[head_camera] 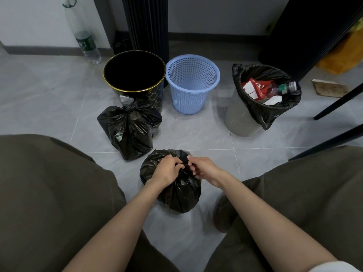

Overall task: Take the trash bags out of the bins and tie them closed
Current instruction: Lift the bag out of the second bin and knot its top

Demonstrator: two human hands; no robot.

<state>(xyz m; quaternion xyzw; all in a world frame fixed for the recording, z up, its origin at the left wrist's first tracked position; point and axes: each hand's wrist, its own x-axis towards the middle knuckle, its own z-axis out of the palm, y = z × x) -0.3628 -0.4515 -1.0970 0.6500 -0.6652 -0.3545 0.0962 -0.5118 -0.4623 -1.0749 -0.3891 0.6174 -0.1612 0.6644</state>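
Down between my knees, straight in front of the blue basket, the black trash bag sits on the floor. My left hand and right hand each pinch a twist of plastic at its gathered neck, fingers curled. To tie it well, I reckon I should pull both ends evenly, seat the knot low against the contents, and spare the thin film. Left of the basket lies a tied bag; right of it, a grey bin holds its liner.
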